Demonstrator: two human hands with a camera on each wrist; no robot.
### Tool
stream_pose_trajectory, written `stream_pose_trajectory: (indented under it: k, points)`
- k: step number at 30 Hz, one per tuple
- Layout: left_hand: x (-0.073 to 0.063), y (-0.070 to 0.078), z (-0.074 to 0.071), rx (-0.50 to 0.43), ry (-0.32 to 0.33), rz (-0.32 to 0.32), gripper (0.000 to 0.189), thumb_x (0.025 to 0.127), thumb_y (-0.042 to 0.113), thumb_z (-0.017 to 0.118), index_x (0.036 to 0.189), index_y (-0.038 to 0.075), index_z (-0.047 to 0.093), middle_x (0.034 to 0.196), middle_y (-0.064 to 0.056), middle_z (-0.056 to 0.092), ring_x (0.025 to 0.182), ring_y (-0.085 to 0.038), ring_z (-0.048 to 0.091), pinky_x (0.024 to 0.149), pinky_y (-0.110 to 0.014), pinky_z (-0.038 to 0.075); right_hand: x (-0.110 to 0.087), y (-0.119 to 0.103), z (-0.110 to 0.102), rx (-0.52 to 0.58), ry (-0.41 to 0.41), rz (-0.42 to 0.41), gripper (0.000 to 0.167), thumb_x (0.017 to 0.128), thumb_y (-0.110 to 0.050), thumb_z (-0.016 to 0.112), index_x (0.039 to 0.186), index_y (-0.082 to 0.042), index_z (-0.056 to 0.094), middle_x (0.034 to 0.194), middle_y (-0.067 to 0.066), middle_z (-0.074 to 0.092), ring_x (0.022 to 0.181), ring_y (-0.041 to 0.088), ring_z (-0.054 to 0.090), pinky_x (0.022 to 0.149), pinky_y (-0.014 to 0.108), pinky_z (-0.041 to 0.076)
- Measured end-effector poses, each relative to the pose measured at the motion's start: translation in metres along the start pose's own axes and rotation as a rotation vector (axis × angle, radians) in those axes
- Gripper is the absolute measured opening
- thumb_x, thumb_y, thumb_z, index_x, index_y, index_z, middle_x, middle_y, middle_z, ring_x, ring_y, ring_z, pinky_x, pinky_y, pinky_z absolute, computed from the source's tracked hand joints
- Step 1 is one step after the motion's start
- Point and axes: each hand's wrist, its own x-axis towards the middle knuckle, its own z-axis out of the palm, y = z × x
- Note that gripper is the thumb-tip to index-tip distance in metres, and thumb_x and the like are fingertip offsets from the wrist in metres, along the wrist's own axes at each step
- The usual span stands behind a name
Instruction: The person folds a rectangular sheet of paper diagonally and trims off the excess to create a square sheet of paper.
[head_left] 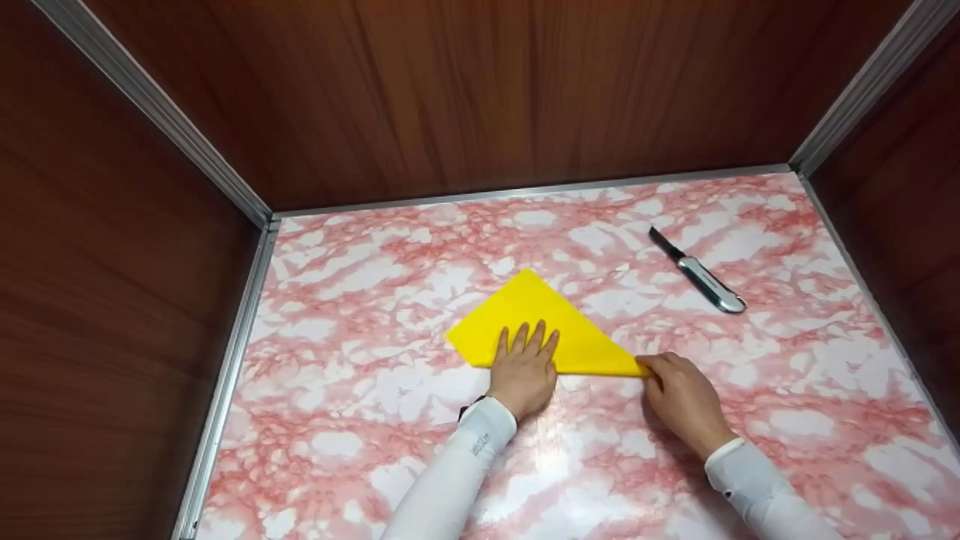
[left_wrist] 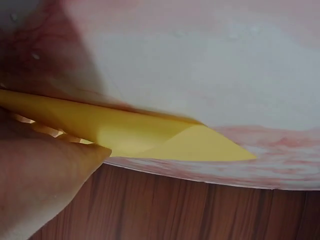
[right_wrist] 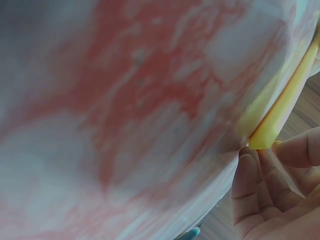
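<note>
A folded sheet of yellow paper (head_left: 536,307) lies on the table, its top corner pointing away from me and its near edge a straight fold. My left hand (head_left: 525,375) rests flat on it, fingers straight and slightly spread over the near edge; in the left wrist view the thumb (left_wrist: 97,152) lies along the paper. At the paper's right tip, my right hand (head_left: 682,397) pinches the corner between thumb and curled fingers. In the right wrist view the narrow folded end (right_wrist: 265,137) sits at those fingertips.
A utility knife (head_left: 701,277) with a dark blade and silver-and-green handle lies to the far right of the paper. The table (head_left: 360,442) has a red-and-white marbled top. Brown wood-grain panels (head_left: 480,97) with metal edging (head_left: 525,193) enclose its back and sides.
</note>
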Motion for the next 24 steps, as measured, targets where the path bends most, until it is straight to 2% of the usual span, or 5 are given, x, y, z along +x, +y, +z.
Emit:
stream_pose_trajectory:
  k: [11,15,21,24]
  points:
    - [0.0,-0.002,-0.003,0.029,-0.031,0.028,0.057,0.102,0.037,0.031,0.157,0.028,0.017,0.162,0.001,0.011,0.147,-0.025,0.009,0.114,-0.053,0.002,0.002,0.001,-0.005,0.018,0.06,-0.05,0.031,0.089,-0.009,0.063,0.12,-0.006,0.068,0.102,0.007,0.064,0.091,0.027,0.061,0.083,0.051,0.05]
    - [0.001,-0.002,-0.004,0.023,-0.05,0.032,0.058,0.101,0.036,0.031,0.157,0.028,0.016,0.162,0.0,0.01,0.147,-0.025,0.008,0.114,-0.053,0.002,0.004,0.001,-0.006,0.011,0.117,-0.08,0.033,0.088,-0.009,0.065,0.121,-0.006,0.067,0.105,0.008,0.064,0.092,0.028,0.06,0.082,0.049,0.049]
    - [0.001,-0.003,-0.005,0.019,-0.068,0.037,0.059,0.101,0.036,0.03,0.157,0.028,0.015,0.163,0.0,0.008,0.147,-0.026,0.007,0.114,-0.053,0.0,0.01,-0.008,-0.008,-0.048,0.256,-0.203,0.043,0.084,-0.011,0.067,0.127,-0.007,0.064,0.12,0.013,0.058,0.11,0.037,0.047,0.092,0.052,0.034]
    - [0.001,-0.003,-0.006,0.023,-0.069,0.035,0.059,0.101,0.037,0.031,0.157,0.029,0.015,0.162,0.0,0.008,0.147,-0.026,0.007,0.114,-0.053,0.0,0.013,-0.021,-0.002,-0.074,0.257,-0.294,0.041,0.083,-0.015,0.068,0.123,-0.008,0.065,0.121,0.012,0.059,0.121,0.038,0.044,0.1,0.054,0.03]
